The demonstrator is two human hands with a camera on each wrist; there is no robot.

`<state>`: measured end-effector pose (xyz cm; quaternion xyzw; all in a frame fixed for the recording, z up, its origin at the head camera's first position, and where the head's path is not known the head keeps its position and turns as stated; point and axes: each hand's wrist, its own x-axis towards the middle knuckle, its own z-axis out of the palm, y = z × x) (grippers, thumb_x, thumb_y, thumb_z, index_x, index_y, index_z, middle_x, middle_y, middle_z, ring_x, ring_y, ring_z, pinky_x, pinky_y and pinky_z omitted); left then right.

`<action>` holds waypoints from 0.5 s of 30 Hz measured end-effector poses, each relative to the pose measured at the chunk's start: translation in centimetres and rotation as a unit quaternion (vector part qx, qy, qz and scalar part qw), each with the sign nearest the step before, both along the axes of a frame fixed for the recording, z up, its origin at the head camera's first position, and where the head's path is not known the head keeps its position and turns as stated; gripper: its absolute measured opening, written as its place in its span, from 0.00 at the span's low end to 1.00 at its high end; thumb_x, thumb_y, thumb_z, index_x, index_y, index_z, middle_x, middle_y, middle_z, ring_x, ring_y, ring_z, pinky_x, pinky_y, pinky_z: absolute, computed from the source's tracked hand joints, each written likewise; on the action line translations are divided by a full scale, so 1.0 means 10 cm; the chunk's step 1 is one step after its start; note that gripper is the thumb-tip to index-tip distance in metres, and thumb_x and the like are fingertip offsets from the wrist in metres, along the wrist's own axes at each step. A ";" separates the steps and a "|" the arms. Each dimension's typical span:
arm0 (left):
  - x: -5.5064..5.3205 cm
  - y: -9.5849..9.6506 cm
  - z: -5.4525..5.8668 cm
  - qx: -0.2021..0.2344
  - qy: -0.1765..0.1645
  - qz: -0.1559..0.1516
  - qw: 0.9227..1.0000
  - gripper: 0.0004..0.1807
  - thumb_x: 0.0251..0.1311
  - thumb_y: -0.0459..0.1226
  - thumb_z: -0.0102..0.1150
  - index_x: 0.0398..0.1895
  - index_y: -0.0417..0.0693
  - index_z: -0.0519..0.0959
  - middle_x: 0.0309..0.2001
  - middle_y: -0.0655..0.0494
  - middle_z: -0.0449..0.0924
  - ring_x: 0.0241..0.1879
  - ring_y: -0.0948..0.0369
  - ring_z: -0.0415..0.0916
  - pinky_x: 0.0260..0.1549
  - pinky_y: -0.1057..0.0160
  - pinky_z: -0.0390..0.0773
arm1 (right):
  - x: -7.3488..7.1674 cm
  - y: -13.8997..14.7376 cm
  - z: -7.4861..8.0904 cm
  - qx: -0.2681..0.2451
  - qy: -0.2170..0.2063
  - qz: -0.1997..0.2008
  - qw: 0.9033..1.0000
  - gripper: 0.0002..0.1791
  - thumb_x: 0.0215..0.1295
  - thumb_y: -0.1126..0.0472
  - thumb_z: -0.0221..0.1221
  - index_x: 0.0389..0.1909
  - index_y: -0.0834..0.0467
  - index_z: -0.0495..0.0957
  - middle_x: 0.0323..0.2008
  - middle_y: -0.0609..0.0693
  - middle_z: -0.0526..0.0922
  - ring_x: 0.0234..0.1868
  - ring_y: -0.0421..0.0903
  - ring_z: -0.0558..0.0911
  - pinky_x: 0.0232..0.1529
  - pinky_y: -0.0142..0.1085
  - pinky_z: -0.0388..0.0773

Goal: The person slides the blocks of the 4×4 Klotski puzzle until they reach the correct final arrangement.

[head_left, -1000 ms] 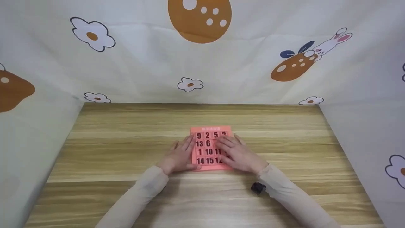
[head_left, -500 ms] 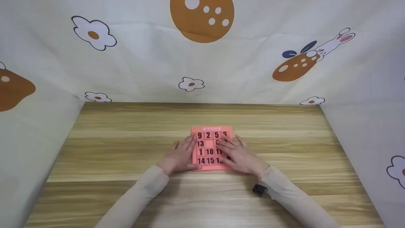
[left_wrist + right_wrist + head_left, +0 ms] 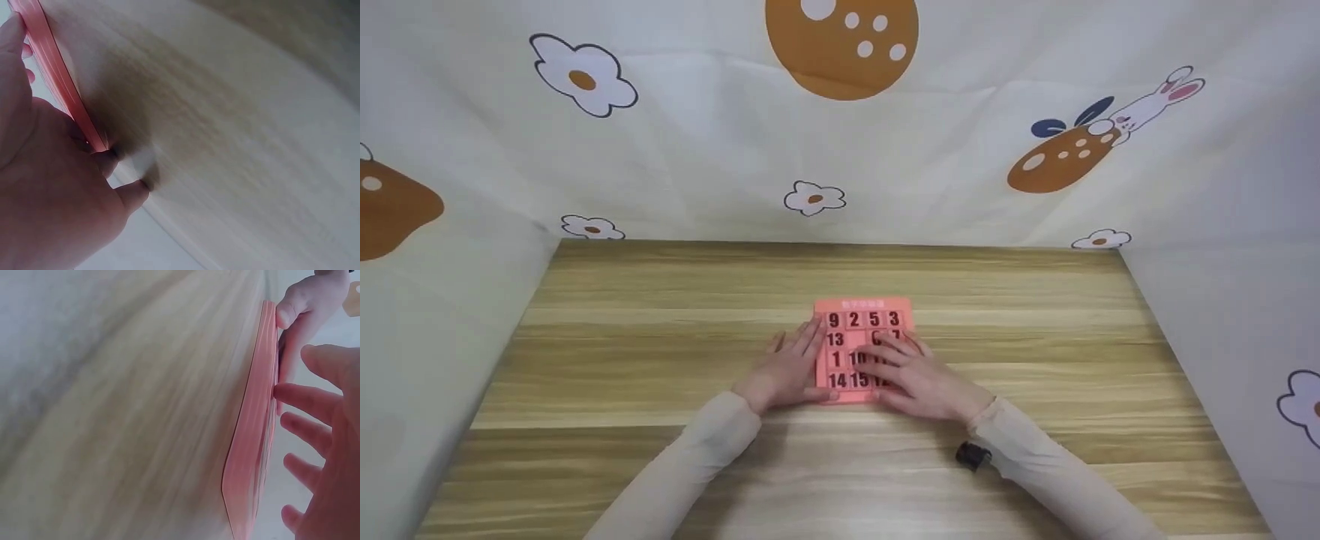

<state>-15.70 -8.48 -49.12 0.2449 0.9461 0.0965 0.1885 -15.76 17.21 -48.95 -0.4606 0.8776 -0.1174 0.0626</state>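
A coral-pink number slide puzzle (image 3: 862, 304) lies flat on the table. Its top row reads 9, 2, 5, 3, and a gap (image 3: 856, 340) shows in the second row between the 13 tile (image 3: 835, 340) and the partly covered 6. My left hand (image 3: 781, 376) rests along the puzzle's left edge, thumb on the lower left corner and fingers reaching up the side. Over the lower right part lies my right hand (image 3: 921, 381), fingers spread, one fingertip at the 10 tile just below the gap. It hides several tiles on that side.
The wood-grain table (image 3: 645, 300) stretches out around the puzzle. Pale cloth (image 3: 697, 150) printed with flowers and a rabbit walls it at the back and both sides. A small black device (image 3: 973, 455) sits by the right wrist.
The 6 tile has slid one place right, leaving the gap in the second column. My right hand has since shifted left and down, uncovering the 3. The left hand stays at its edge.
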 end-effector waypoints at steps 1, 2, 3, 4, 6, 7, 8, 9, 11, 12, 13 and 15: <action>0.00 0.00 0.00 -0.002 -0.002 0.001 1.000 0.58 0.58 0.67 0.50 0.77 0.40 0.36 0.77 0.48 0.28 0.74 0.52 0.33 0.70 0.46 0.39 | 0.00 -0.02 0.01 0.001 -0.001 -0.002 1.000 0.28 0.73 0.45 0.47 0.70 0.49 0.65 0.72 0.51 0.59 0.73 0.58 0.52 0.68 0.62 0.42; 0.00 -0.01 0.00 -0.004 -0.003 0.001 1.000 0.58 0.58 0.67 0.50 0.77 0.41 0.36 0.76 0.48 0.28 0.74 0.52 0.33 0.70 0.46 0.39 | -0.01 -0.05 0.01 0.002 -0.001 -0.004 1.000 0.29 0.73 0.45 0.48 0.70 0.50 0.65 0.72 0.51 0.59 0.73 0.57 0.53 0.69 0.61 0.42; 0.00 -0.01 0.00 -0.002 -0.003 0.002 1.000 0.58 0.58 0.67 0.50 0.77 0.40 0.37 0.77 0.48 0.28 0.74 0.52 0.33 0.70 0.46 0.39 | -0.02 -0.08 0.01 0.004 -0.001 -0.006 1.000 0.29 0.73 0.45 0.47 0.71 0.51 0.64 0.72 0.52 0.59 0.73 0.57 0.53 0.69 0.61 0.42; 0.00 -0.01 0.00 -0.004 -0.003 0.003 1.000 0.58 0.58 0.67 0.50 0.77 0.40 0.37 0.77 0.48 0.28 0.74 0.52 0.33 0.70 0.46 0.39 | -0.03 -0.12 0.02 0.008 -0.001 -0.009 1.000 0.30 0.73 0.45 0.47 0.71 0.52 0.63 0.72 0.52 0.59 0.73 0.56 0.52 0.69 0.60 0.42; 0.00 -0.01 0.00 -0.005 -0.003 0.004 1.000 0.59 0.57 0.67 0.49 0.77 0.40 0.37 0.77 0.48 0.28 0.74 0.52 0.33 0.70 0.46 0.39 | -0.07 -0.20 0.02 0.015 -0.004 -0.014 1.000 0.31 0.74 0.44 0.46 0.72 0.54 0.61 0.73 0.52 0.57 0.73 0.55 0.52 0.70 0.58 0.42; 0.00 -0.01 0.00 -0.002 -0.002 0.004 1.000 0.58 0.57 0.67 0.50 0.77 0.40 0.38 0.77 0.48 0.29 0.74 0.52 0.33 0.70 0.46 0.39 | -0.09 -0.25 0.01 0.019 -0.006 -0.015 1.000 0.32 0.74 0.44 0.45 0.73 0.54 0.59 0.73 0.52 0.56 0.74 0.54 0.51 0.70 0.58 0.41; -0.01 -0.01 -0.01 -0.002 -0.003 0.004 1.000 0.58 0.57 0.67 0.50 0.77 0.40 0.38 0.77 0.47 0.30 0.74 0.52 0.33 0.70 0.46 0.39 | -0.11 -0.29 0.00 0.024 -0.007 -0.014 1.000 0.33 0.74 0.43 0.44 0.74 0.53 0.58 0.74 0.51 0.55 0.74 0.53 0.50 0.70 0.57 0.40; -0.01 -0.01 -0.01 0.001 -0.003 0.004 1.000 0.58 0.57 0.67 0.50 0.76 0.40 0.39 0.77 0.47 0.31 0.74 0.52 0.34 0.70 0.45 0.39 | -0.14 -0.32 -0.01 0.027 -0.009 -0.012 1.000 0.33 0.74 0.42 0.43 0.74 0.53 0.57 0.74 0.51 0.54 0.74 0.53 0.49 0.70 0.57 0.40; -0.01 0.00 -0.01 -0.002 -0.003 0.002 1.000 0.58 0.58 0.67 0.49 0.76 0.39 0.40 0.77 0.47 0.31 0.74 0.52 0.34 0.70 0.45 0.40 | -0.17 -0.36 -0.02 0.031 -0.011 -0.008 0.999 0.33 0.74 0.42 0.42 0.75 0.52 0.55 0.74 0.49 0.53 0.75 0.52 0.47 0.70 0.57 0.38; -0.01 0.00 -0.01 -0.002 -0.003 0.001 1.000 0.57 0.58 0.67 0.49 0.76 0.39 0.40 0.77 0.46 0.31 0.74 0.51 0.34 0.70 0.45 0.40 | -0.18 -0.36 -0.03 0.034 -0.009 -0.006 0.999 0.33 0.74 0.42 0.42 0.75 0.52 0.55 0.74 0.49 0.53 0.75 0.52 0.47 0.70 0.58 0.38; -0.01 0.01 -0.01 -0.002 -0.003 0.000 1.000 0.57 0.58 0.66 0.50 0.76 0.39 0.40 0.77 0.46 0.31 0.74 0.51 0.34 0.69 0.45 0.40 | -0.19 -0.36 -0.03 0.034 -0.005 -0.006 0.999 0.33 0.74 0.42 0.42 0.74 0.52 0.57 0.74 0.48 0.54 0.75 0.52 0.47 0.70 0.58 0.37; -0.01 0.01 -0.01 -0.003 -0.002 0.000 1.000 0.57 0.58 0.66 0.51 0.76 0.39 0.40 0.77 0.46 0.31 0.74 0.51 0.34 0.69 0.45 0.41 | -0.20 -0.32 -0.04 0.031 0.006 -0.011 0.999 0.31 0.74 0.44 0.44 0.72 0.53 0.61 0.73 0.48 0.58 0.74 0.52 0.49 0.70 0.59 0.38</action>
